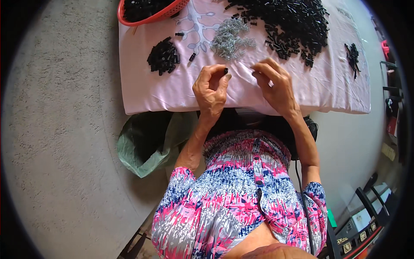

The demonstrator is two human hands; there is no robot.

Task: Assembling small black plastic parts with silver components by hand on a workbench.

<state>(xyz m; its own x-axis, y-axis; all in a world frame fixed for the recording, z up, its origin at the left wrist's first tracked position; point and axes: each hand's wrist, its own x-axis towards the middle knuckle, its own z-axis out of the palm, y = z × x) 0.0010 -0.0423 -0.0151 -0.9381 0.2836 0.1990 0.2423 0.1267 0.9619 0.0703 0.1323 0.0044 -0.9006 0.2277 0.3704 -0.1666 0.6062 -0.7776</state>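
Observation:
Between the thumb and forefinger of my left hand [211, 90] I pinch a small black plastic tube [226, 71], its open end facing up. To its right, my right hand [276, 84] hovers over the cloth, slightly blurred, with thumb and fingers drawn together. Whatever its fingertips hold, if anything, is too small to make out. Just beyond both hands lies a heap of small silvery springs [232, 39]. A small pile of black plastic pieces [164, 57] sits left of my left hand, with a few loose ones beside it.
A large heap of black pieces [297, 26] covers the far right of the pink-clothed table [146, 93]. At the far left stands a red basket [172, 9] of black parts. Thin black pieces [352, 59] lie near the right edge. A green bag [133, 149] hangs open below the table's left front.

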